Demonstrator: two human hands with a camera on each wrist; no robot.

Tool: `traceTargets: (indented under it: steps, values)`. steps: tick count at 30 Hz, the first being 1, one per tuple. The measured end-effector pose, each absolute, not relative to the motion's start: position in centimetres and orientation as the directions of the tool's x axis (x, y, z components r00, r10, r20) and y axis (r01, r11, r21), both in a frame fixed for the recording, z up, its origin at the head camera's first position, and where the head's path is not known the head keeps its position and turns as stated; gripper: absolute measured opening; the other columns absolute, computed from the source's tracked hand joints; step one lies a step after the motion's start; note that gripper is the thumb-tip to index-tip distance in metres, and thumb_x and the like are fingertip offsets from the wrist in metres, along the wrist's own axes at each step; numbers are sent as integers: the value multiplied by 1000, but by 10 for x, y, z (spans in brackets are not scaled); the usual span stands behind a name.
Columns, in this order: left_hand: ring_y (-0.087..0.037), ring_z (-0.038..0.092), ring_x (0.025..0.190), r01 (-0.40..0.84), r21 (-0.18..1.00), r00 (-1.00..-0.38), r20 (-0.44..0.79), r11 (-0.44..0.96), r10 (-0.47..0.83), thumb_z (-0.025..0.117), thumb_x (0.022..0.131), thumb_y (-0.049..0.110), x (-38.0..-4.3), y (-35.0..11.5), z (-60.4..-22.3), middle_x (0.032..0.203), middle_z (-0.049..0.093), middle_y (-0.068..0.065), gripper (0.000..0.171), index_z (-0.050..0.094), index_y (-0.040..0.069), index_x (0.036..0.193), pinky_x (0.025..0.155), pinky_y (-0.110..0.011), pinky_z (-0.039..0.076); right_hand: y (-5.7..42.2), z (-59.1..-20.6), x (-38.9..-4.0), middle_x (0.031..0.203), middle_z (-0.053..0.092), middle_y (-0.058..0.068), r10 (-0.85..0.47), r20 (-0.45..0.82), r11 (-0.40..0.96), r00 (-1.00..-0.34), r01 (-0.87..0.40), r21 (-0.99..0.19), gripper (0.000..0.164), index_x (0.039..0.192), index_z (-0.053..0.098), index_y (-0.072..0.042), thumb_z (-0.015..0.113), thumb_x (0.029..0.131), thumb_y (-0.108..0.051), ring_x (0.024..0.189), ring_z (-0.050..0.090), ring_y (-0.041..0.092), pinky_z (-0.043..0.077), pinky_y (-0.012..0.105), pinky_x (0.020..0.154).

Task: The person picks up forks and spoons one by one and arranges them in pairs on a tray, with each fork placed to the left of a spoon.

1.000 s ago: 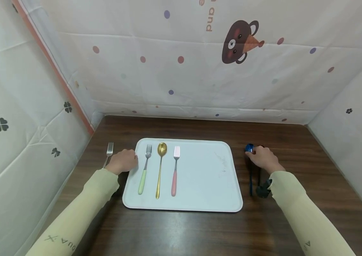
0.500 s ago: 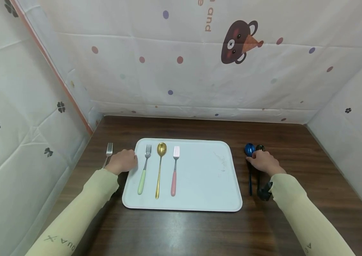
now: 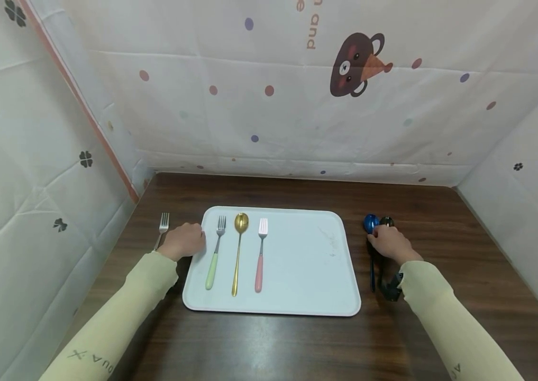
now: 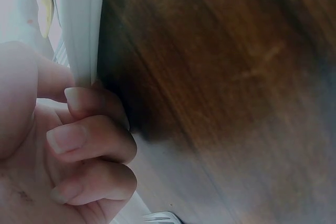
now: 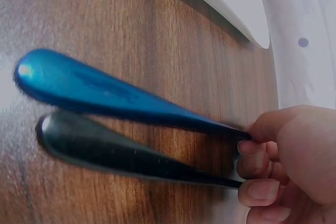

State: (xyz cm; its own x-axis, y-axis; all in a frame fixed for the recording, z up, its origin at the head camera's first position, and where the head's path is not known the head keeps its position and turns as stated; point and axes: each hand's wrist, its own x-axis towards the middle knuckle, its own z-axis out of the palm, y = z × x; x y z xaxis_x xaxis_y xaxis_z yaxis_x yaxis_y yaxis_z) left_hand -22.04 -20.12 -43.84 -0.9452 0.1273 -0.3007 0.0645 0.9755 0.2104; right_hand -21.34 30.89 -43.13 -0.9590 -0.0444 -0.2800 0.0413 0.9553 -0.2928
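Back toward the body goes the right hand (image 3: 392, 243), and over the last second both spoon bowls have come into sight! Thumb and finger pinch the glossy blue spoon (image 5: 97, 86), a glossy black spoon (image 5: 115, 156) just beside it running to the curled fingers. Left hand (image 3: 183, 242) grips the rim of the white rectangular tray (image 3: 307, 264), bearing 1 green-handled fork (image 3: 211, 272), 1 slim golden spoon (image 3: 241, 223) and 1 pink-handled fork (image 3: 259, 272).

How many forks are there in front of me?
3: a silver fork on the table beside the left hand, its lower part hidden by the sleeve, then a green-handled fork and a pink-handled fork on the white tray.
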Motion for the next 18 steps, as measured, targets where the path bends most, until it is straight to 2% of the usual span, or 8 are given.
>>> traceTargets:
  steps: [18]
  values:
    - [-26, 55, 67, 75, 207, -948, -290, 976, 134, 36, 100, 22, -218, -199, -434, 91, 64, -19, 37, 63, -3, 106, 58, -42, 43, 307, -427, -214, 64, 47, 3, -77, -291, 952, -954, 16, -306, 32, 69, 49, -10, 50, 97, -25, 60, 47, 17, 35, 30, 53]
